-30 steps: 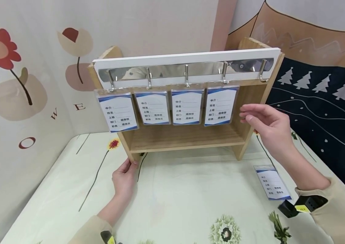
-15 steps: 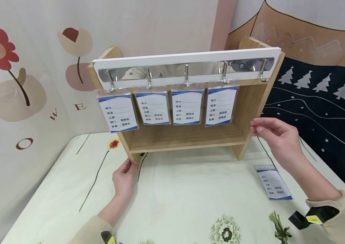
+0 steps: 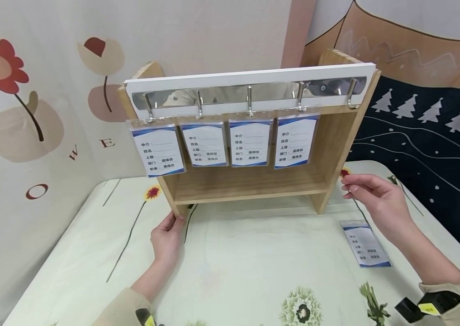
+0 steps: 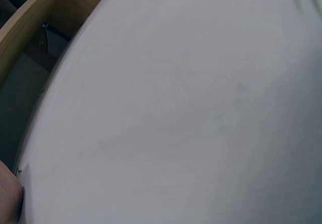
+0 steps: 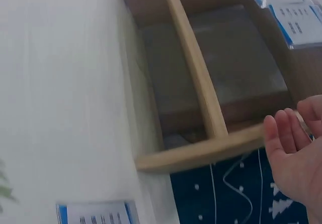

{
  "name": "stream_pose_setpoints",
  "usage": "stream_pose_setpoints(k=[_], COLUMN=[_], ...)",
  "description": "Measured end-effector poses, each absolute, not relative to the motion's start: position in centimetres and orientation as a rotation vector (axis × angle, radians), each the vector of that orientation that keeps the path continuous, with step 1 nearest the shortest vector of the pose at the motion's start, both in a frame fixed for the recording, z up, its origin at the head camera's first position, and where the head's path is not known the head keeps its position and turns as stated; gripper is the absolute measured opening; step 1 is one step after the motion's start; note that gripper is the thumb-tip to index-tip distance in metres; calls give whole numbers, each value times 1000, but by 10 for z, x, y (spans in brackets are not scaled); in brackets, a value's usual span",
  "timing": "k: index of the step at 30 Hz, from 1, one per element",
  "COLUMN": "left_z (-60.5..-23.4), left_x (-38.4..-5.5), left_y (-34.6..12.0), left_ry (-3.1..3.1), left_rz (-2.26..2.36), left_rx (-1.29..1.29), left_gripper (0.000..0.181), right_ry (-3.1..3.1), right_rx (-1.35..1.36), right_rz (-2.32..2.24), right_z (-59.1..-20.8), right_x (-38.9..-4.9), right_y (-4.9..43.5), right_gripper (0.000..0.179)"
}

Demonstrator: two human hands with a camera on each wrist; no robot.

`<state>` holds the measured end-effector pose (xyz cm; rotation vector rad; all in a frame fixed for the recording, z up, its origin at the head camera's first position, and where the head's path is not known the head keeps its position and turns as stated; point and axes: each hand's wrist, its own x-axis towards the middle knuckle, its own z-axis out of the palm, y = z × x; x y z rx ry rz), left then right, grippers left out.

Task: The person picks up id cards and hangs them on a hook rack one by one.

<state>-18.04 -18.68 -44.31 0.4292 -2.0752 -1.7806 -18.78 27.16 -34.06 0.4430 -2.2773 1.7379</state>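
My left hand (image 3: 168, 240) pinches the bottom of the left side board of a wooden shelf rack (image 3: 250, 186). Across the rack's top runs a white board with a metal hook strip (image 3: 274, 92). From its hooks hang several badges in clear sleeves, among them the leftmost badge (image 3: 158, 151) and the rightmost hanging badge (image 3: 296, 141). The far right hook (image 3: 352, 94) bears no badge. Just right of the rack, my right hand (image 3: 380, 203) is raised, its fingers loosely bent around nothing. Below it, a loose badge (image 3: 366, 245) lies on the table.
A pale flower-printed tablecloth (image 3: 246, 262) covers the table. Printed wall cloths stand close behind and beside the rack, with a dark tree-patterned cloth (image 3: 425, 149) at the right. In the left wrist view, the cloth fills most of the picture.
My right hand has moved down and to the right, away from the hanging badges and toward the loose badge. The left hand keeps its hold on the rack, which stays put.
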Motion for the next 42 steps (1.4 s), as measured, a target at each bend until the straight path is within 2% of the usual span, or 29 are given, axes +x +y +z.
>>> stream_pose_setpoints(k=[6,11,26,33,42], left_z=[-444,-444,-444,-445,-444], left_x=[-181,-182,-182,-181,-181], left_y=[-186,-186,-187,-189,-188], left_ry=[-2069,-2065,-2064,-2068,-2075], left_rz=[-1799,-1812,-1805,-1818,-1797], left_rx=[427,409,415,431,428], left_gripper=[42,43,42,44,43], right_ry=[-2401,-2604,-2897,-2912,-2905], right_rx=[549,518,323,341,355], right_rz=[1749,1612,1388,1291,1151], right_z=[-350,-362,-379,-391,-404], right_x=[-190,-189,-191,-192,-189], right_y=[289,298,317,323,333], right_gripper=[19,20,35,34,47])
